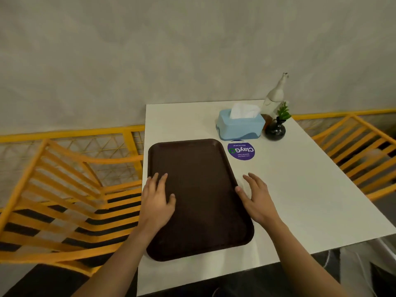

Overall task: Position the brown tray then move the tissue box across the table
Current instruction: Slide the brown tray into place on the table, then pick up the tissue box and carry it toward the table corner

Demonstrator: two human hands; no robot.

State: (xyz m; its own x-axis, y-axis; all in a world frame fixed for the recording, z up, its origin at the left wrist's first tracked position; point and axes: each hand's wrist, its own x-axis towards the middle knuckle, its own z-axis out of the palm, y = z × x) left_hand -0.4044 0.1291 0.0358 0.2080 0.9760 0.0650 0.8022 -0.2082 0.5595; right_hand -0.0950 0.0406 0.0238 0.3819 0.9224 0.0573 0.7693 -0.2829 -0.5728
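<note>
A dark brown tray [199,189] lies flat on the left part of the white table [300,189]. My left hand [157,200] rests palm down on the tray's left edge, fingers spread. My right hand [256,198] is flat at the tray's right edge, thumb touching the rim, fingers on the table. A light blue tissue box [241,127] with a white tissue sticking up stands at the back of the table, just beyond the tray's far right corner.
A round purple sticker [241,151] lies in front of the tissue box. A small black vase with a green plant [276,128] and a white bottle [274,97] stand right of the box. Yellow slatted chairs [64,189] flank the table, one also at right [364,151].
</note>
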